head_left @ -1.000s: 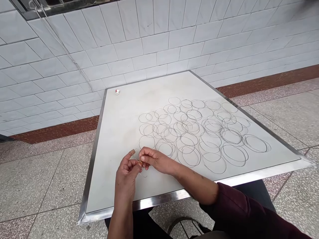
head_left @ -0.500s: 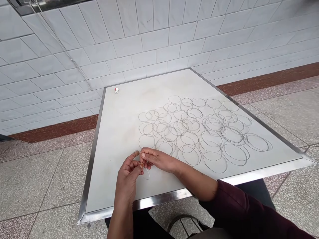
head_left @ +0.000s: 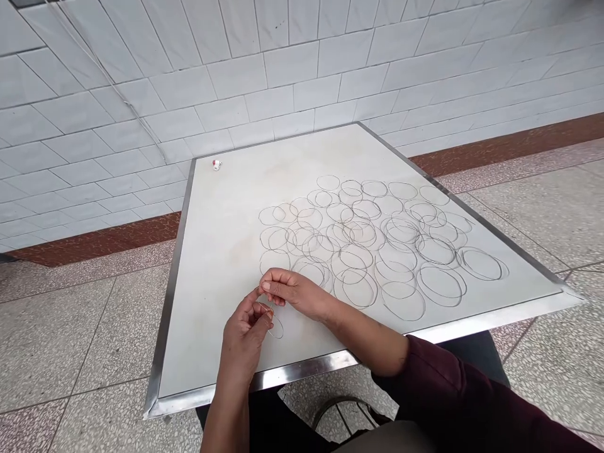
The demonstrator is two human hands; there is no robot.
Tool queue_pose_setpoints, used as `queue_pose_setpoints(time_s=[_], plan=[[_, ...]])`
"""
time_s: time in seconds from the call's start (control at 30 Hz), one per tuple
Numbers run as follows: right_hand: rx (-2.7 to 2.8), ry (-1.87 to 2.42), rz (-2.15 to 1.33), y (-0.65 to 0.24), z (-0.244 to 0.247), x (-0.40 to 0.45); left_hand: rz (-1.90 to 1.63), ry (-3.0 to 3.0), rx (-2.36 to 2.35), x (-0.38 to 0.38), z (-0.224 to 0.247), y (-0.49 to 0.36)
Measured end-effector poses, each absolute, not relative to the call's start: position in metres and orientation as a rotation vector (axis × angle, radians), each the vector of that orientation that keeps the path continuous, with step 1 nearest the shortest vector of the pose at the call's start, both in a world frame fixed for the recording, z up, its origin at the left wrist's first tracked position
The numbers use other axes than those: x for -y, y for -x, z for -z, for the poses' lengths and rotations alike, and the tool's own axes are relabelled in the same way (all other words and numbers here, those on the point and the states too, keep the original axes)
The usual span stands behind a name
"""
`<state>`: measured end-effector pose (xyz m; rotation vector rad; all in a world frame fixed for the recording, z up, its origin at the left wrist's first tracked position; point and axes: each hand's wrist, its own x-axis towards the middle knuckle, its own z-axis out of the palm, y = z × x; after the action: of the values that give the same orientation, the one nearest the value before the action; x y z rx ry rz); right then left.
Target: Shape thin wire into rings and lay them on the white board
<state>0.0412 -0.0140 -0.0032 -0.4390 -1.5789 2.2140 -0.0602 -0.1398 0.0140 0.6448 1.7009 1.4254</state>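
Note:
Just above the near part of the table, my left hand [head_left: 244, 330] is closed, its thumb and fingers pinching a thin wire loop [head_left: 281, 328]. The loop's lower curve hangs out to the right of the thumb. My right hand [head_left: 290, 290] is closed too, thumb against forefinger, at the upper side of the same loop and close to my left fingertips. It seems to pinch the wire there, though the fingers cover that spot. Many thin wire rings [head_left: 403, 301] lie flat and overlapping on the table, right of and beyond my hands.
The white table [head_left: 236, 207] has a metal edge [head_left: 302, 368] along its near side. A small red and white object [head_left: 217, 165] lies at the far left corner. A tiled wall [head_left: 292, 69] rises behind the table, and a round-framed stool [head_left: 346, 412] stands partly underneath.
My right hand has shifted slightly up and left, away from my left thumb toward the loop's top. My left hand keeps its pinch. The whole view has tilted a little.

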Motion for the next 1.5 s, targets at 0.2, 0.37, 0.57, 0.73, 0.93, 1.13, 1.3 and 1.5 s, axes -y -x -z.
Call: queue_pose_setpoints(time_s=[0.2,0.37,0.57,0.73,0.93,1.13,1.3,1.5], plan=[[1.457,0.585,-2.174,-0.039,0.004,0.021,-1.577,-0.576,-1.662,0.139,-0.014,0.066],[1.683,0.594,-2.124,-0.042,0.01,0.034,-1.856,-0.292,-1.572,0.138,-0.02,0.065],[1.608,0.53,-2.293,-0.036,0.014,0.049,-1.91,-0.203,-1.481,0.139,-0.02,0.062],[1.576,0.5,-2.28,-0.035,0.017,0.048,-1.892,-0.212,-1.479,0.141,-0.017,0.062],[1.692,0.379,-2.188,-0.04,0.021,0.043,-1.838,-0.248,-1.499,0.14,-0.013,0.063],[1.636,0.325,-2.266,-0.042,0.024,0.037,-1.83,-0.266,-1.514,0.139,-0.015,0.059],[1.692,0.303,-2.244,-0.043,0.026,0.035,-1.801,-0.313,-1.568,0.14,-0.009,0.06],[2.124,0.388,-1.645,-0.042,0.026,0.04,-1.802,-0.292,-1.576,0.139,0.006,0.065]])
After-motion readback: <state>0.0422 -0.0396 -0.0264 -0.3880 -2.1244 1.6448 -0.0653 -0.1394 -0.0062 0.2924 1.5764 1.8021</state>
